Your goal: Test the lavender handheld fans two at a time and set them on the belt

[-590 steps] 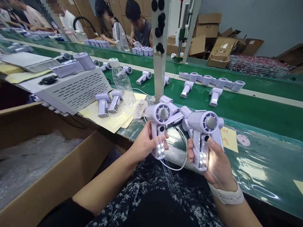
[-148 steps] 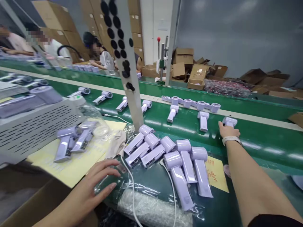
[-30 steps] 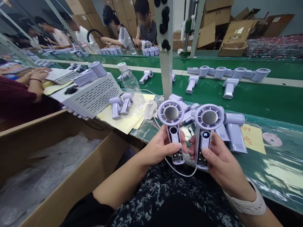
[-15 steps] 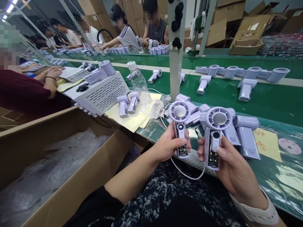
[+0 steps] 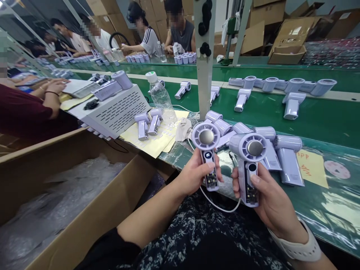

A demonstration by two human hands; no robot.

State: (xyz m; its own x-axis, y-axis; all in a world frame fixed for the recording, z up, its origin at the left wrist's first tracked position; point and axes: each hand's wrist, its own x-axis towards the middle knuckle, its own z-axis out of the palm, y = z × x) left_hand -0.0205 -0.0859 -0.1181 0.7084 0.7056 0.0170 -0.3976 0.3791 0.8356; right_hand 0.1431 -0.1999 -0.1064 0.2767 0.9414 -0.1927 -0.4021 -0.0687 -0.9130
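My left hand (image 5: 198, 170) is wrapped round the handle of a lilac handheld fan (image 5: 206, 137), thumb on its front below a small lit display. A second lilac handheld fan (image 5: 249, 148) is in my right hand (image 5: 267, 191); its round display looks dark, and my thumb presses near the button under it. Both fans stand upright, silver discs facing me, with circuit parts showing through the dark lower fronts. A white cable (image 5: 221, 210) loops below them. Just behind lie several more lilac fans (image 5: 289, 161) on the green bench.
A clear plastic bottle (image 5: 161, 97) stands on yellow paper (image 5: 156, 148) beside two fans. Left are a vented grey box (image 5: 116, 112) and a carton (image 5: 112, 202) holding plastic bags. A white post (image 5: 204, 75) rises ahead; fans lie on the green conveyor (image 5: 261, 108). Co-workers sit beyond.
The right fan has turned, so its barrel side now shows more. The left fan has shifted slightly left and down in view. Both hands keep their hold, and the view has swung a little.
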